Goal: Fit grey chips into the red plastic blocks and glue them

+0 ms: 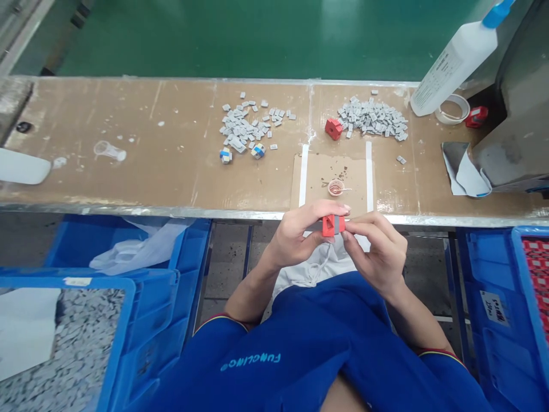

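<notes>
My left hand point(295, 232) holds a small red plastic block point(328, 226) just off the table's front edge, thumb below and fingers above. The block has a hollow face and a grey band across it. My right hand point(380, 246) is closed, thumb and index finger pinching at the block's right end; whether a smaller piece lies between those fingertips is hidden. Beyond my hands, a small cup point(335, 187) with a thin white stick stands on a cardboard sheet point(315, 197). Another red block point(333, 129) sits beside a pile of small grey tiles point(373, 118).
A second tile pile point(242, 126) lies left, near two blue-banded pieces point(258, 150). A white bottle point(457, 66), tape roll point(453, 109) and metal housing point(514, 126) stand right. An overturned clear cup point(110, 151) lies left. Blue crates point(150, 303) flank me below the table point(171, 166).
</notes>
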Motion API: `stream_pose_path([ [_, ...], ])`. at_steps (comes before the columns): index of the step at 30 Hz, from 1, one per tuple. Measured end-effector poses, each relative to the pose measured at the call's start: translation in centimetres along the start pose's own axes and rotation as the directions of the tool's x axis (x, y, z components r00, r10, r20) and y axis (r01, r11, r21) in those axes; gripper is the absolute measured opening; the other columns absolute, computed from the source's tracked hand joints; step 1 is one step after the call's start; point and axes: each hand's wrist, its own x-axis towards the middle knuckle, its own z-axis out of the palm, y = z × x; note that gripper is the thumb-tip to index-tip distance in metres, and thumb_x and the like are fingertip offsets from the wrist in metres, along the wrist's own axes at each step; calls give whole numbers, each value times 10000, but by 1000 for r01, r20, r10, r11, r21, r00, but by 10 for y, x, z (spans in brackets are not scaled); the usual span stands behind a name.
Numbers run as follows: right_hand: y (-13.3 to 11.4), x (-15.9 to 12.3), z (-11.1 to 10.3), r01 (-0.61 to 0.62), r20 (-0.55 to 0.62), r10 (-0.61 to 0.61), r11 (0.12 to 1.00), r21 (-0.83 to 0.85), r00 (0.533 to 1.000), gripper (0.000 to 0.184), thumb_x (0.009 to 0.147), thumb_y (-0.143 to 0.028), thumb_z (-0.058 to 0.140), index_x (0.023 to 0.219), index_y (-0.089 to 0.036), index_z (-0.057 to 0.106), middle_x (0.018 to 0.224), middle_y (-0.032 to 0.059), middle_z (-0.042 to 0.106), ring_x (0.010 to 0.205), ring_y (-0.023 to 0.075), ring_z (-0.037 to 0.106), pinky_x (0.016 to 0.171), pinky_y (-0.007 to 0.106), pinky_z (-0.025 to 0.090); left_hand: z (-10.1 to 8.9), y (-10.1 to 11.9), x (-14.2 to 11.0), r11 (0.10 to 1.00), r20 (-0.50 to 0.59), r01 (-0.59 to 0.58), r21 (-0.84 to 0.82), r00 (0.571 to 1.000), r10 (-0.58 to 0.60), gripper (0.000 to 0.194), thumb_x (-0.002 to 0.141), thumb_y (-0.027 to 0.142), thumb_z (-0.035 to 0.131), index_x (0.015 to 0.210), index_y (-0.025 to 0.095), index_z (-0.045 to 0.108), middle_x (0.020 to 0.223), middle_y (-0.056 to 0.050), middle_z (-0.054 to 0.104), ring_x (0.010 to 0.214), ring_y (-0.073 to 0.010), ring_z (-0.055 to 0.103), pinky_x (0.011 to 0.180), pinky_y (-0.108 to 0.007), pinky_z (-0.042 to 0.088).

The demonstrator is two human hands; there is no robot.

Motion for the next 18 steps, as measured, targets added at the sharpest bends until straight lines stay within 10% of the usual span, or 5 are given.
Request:
stream_pose_path([
  [12, -12, 1, -7, -36, 20, 39, 992, -124, 999, 104, 977, -175, 712, 1057, -234, 680, 929, 42, 686, 819, 169, 685, 701, 302, 585, 11, 3, -3, 946, 1, 102, -306, 994, -107, 415, 998, 334, 716, 1403, 284, 640, 1541, -131, 650, 1405, -289, 657, 1154, -438, 586],
  [18, -31, -2, -56, -105, -45, 98, 974, -201, 994, 66, 997, -164, 673, 968, -219, 651, 926, 39, 695, 817, 146, 685, 716, 262, 574, 38, 14, 33, 952, 289, 186, -243, 951, -112, 487, 1028, 336, 652, 1507, 325, 562, 1703, -122, 461, 1554, -304, 492, 1233, -456, 518],
])
